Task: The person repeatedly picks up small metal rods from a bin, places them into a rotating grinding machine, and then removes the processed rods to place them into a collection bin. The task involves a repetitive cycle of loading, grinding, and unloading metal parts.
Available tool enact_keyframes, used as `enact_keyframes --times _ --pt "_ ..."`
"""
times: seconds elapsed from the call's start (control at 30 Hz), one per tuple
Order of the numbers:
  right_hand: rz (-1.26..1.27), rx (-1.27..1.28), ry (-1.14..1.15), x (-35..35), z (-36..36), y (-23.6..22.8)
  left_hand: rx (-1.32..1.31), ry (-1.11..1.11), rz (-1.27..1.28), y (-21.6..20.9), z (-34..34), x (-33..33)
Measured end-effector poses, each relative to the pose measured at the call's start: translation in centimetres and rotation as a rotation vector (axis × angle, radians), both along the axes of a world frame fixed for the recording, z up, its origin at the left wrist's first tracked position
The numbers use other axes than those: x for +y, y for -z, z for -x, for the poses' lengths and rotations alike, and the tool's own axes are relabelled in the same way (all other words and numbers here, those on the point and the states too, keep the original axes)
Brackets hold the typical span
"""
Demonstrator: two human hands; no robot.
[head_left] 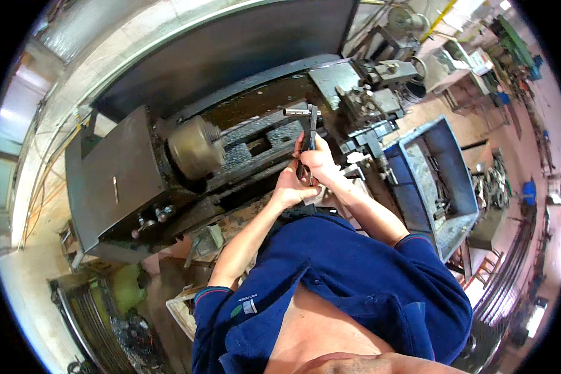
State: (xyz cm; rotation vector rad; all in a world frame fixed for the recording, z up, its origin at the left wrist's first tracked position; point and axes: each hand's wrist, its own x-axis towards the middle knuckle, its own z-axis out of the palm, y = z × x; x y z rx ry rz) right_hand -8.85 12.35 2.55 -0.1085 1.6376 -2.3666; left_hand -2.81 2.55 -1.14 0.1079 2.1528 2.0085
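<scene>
Both my hands are closed around a long, narrow dark tool (313, 124), held in front of my body over the near side of the lathe (255, 140). My right hand (318, 160) wraps its middle. My left hand (288, 189) grips lower down, close beside the right, its thumb and fingers around the near end. At the tool's far end, a short shiny metal cylinder (296, 113) points left; whether it is attached to the tool is unclear. My fingers hide part of the tool, and its exact kind cannot be made out.
The lathe's round chuck (196, 148) is left of my hands, beside the grey headstock (115, 181) with its levers. The carriage and tool post (368, 106) stand to the right. A blue metal bin (411, 206) with metal pieces is near my right elbow. A dark splash panel (230, 56) rises behind.
</scene>
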Motion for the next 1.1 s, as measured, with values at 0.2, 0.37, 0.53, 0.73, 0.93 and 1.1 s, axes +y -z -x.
enact_keyframes --times 0.2,0.37,0.53,0.73,0.93,1.1 --pt "-0.222 -0.043 0.019 5.2 -4.3 -2.7 0.24 -0.055 0.31 -3.8 -1.4 3.0" --pt "-0.045 0.1 0.228 8.6 -6.5 -1.4 0.421 0.004 0.575 -3.4 -2.7 6.0" --pt "0.101 -0.004 0.262 11.1 -7.5 -2.4 0.458 -0.076 0.547 -5.4 -4.4 8.5" --pt "0.513 0.078 0.014 15.4 -7.9 -2.2 0.472 -0.104 0.553 -6.1 -5.1 12.7" --pt "0.459 -0.223 0.114 21.6 -9.0 0.0 0.239 0.025 0.523 -5.6 -6.3 16.8" --pt "0.639 -0.257 0.197 28.9 -9.8 1.6 0.24 0.118 0.549 -2.7 -8.6 14.6"
